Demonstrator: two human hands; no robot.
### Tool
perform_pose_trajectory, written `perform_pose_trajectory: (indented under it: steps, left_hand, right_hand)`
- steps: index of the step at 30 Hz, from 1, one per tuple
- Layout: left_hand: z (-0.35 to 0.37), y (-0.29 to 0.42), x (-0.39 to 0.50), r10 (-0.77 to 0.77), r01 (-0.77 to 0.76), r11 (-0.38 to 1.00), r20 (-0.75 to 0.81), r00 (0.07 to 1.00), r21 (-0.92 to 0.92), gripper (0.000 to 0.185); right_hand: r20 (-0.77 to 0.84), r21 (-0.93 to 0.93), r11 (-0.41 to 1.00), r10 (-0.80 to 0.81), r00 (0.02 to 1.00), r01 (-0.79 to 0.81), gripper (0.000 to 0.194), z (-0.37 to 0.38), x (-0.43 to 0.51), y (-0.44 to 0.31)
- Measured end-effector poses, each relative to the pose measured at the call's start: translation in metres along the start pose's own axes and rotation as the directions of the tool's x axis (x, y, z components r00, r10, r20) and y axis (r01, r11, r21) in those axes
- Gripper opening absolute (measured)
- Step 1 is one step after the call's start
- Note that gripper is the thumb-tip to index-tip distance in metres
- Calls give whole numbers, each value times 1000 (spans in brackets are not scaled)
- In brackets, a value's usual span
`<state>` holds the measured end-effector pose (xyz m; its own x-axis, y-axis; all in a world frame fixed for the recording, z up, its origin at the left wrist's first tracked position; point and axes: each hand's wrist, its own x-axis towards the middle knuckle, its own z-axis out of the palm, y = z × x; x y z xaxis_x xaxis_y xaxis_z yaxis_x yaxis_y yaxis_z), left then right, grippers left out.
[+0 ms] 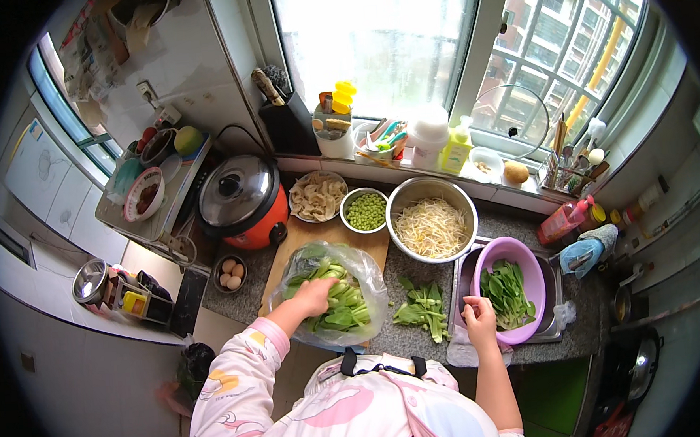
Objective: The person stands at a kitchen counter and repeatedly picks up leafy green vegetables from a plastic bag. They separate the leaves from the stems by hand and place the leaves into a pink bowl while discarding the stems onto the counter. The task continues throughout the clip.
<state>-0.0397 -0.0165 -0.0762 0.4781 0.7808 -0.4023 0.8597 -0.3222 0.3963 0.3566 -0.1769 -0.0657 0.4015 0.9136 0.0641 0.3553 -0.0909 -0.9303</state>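
Note:
My left hand (pixel 315 297) reaches into a clear plastic bag (pixel 372 275) of leafy green vegetables, apparently bok choy (pixel 338 305). Its fingers touch the stems; whether they grip one is not clear. The bag stands on a wooden cutting board (pixel 286 244). My right hand (pixel 479 314) is beside the near-left rim of a purple plastic basin (pixel 538 291), fingers curled inward. I cannot make out anything in it. Loose green leaves (pixel 504 296) lie in the basin, which sits over the sink (pixel 555 320). Between the two hands, a small pile of greens (pixel 421 311) rests on the granite counter (pixel 409 265).
Along the back stand a steel bowl of bean sprouts (pixel 431 229), a bowl of green beans or peas (pixel 366 211) and a plate of pale slices (pixel 318 197). An orange rice cooker (pixel 242 203) and a bowl of eggs (pixel 230 274) are left. Bottles (pixel 564 220) stand right.

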Motion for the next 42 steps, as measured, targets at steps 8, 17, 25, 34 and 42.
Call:
perform_pose_trajectory:
  steps: [8,17,25,34,42]
  left_hand:
    - [25,9,34,93,-92,996,-63,994,12,24]
    - [35,22,85,-51,33,966,64,997,257,27]
    - [42,40,96,-97,17,892,155,983,451,31]
    - [-68,24,5,-68,-156,806,-351,934,-571,19]
    - [-95,93,-30,67,-111,-269,-134,989,-957,37]
  right_hand:
    - [5,29,999,24,1000,-24,12,1,-7,1]
    - [20,21,999,26,999,-26,10,-7,-13,-5]
    - [14,39,999,22,1000,-23,10,-8,-14,-4]
    - [16,96,995,29,999,-31,12,-14,-9,-13]
    - [277,333,942,-48,960,-49,14,20,16,-95]
